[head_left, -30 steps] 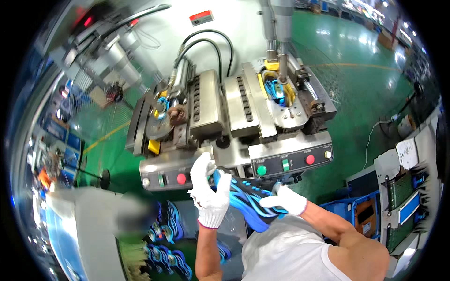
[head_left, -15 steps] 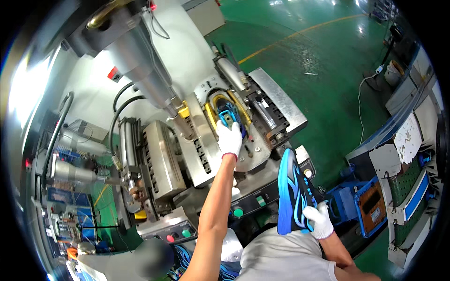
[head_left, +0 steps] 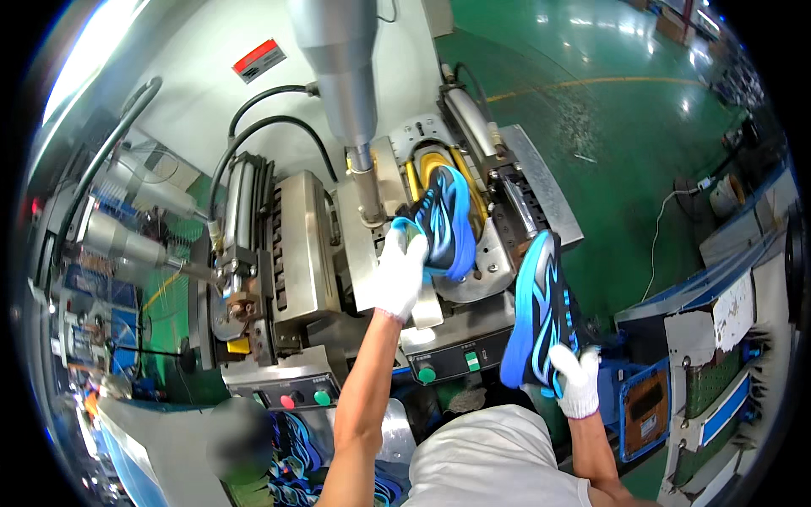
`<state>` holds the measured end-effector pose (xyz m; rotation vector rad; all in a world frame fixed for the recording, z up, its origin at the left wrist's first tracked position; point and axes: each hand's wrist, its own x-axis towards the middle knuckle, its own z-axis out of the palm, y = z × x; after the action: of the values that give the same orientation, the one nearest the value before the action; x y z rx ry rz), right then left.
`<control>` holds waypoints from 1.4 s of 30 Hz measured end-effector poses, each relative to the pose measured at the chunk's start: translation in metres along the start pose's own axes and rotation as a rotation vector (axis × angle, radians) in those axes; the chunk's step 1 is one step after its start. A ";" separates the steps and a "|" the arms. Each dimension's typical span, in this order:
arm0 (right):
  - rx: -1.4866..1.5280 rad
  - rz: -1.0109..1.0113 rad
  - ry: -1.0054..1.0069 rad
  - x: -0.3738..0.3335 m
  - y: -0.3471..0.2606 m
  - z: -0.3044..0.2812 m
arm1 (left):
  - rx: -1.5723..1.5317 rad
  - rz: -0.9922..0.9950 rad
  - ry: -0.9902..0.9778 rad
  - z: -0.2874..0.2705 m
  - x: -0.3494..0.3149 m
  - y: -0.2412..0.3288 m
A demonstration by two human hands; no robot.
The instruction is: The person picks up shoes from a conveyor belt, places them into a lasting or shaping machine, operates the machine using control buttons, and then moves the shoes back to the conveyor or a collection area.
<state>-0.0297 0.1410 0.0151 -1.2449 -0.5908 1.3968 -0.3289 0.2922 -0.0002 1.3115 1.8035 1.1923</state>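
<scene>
Gripped at its heel end by my gloved left hand (head_left: 399, 272), a black and blue sneaker (head_left: 451, 224) hangs tilted over the machine's mould. Its blue sole faces right. Behind and partly hidden by it is the yellow-lined mould (head_left: 435, 159) on a metal plate. My right hand (head_left: 577, 379), also in a white glove, is closed on the heel end of a second blue and black sneaker (head_left: 536, 313). That one points up and away from me, right of the press, its gradient blue sole facing left.
A thick metal press cylinder (head_left: 338, 76) comes down left of the mould. Green and red buttons line the front panel (head_left: 456, 359). More blue sneakers (head_left: 296, 444) lie below at left. A blue crate (head_left: 646, 410) and rack stand at right.
My left hand has lifted the sneaker out of the mould and moved it up and toward me. My right hand still holds its sneaker. The whole view has shifted.
</scene>
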 end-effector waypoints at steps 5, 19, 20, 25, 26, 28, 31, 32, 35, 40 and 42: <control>-0.418 -0.162 -0.201 0.119 -0.034 0.099 | -0.375 -0.184 -0.100 -0.095 -0.154 -0.002; -1.189 -0.486 -0.374 0.361 0.087 0.230 | 0.284 -0.959 0.508 -0.130 -0.456 -0.177; -1.072 -0.535 -0.446 0.370 0.097 0.229 | 0.294 -0.977 0.603 -0.112 -0.470 -0.216; -1.229 -0.481 -0.514 0.394 0.083 0.216 | 0.272 -0.901 0.671 -0.074 -0.476 -0.266; -1.049 -0.615 -0.610 0.372 0.079 0.206 | 0.261 -0.871 0.679 -0.073 -0.476 -0.267; -0.918 -0.861 -0.651 0.265 0.106 0.212 | 0.251 -0.925 0.680 -0.076 -0.487 -0.257; -0.988 -0.960 -0.803 0.054 0.143 0.178 | 0.245 -0.878 0.717 -0.074 -0.488 -0.259; -1.069 -0.881 -0.927 0.013 0.168 0.165 | 0.205 -0.819 0.720 -0.071 -0.491 -0.267; -2.094 -1.218 -1.031 -0.039 0.233 0.129 | 0.111 -0.758 0.608 -0.096 -0.497 -0.247; -1.818 -1.239 -1.085 -0.042 0.260 0.134 | 0.058 -0.458 0.910 -0.134 -0.583 -0.222; -1.663 -0.899 -1.284 -0.106 0.278 0.146 | 0.226 -0.525 1.021 -0.139 -0.605 -0.223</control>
<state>-0.2897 0.0148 -0.1470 -0.6269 -3.1118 0.4834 -0.3380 -0.3463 -0.1668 0.1892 2.8048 1.4796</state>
